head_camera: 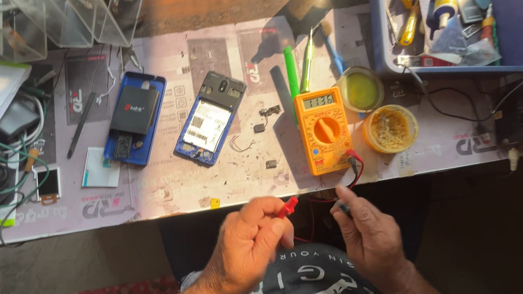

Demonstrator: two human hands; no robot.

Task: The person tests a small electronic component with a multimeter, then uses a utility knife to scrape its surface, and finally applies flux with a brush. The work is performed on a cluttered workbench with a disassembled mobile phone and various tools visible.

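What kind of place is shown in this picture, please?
Probably a small phone repair bench: an orange multimeter, two opened blue phones on the work mat, and a blue tray of tools.

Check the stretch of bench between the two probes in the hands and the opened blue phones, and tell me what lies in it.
Little visible does. The left hand holds the red probe, the right hand the black probe, both off the bench's near edge. Toward the opened blue phones lie only small loose parts; the multimeter sits aside, rightward.
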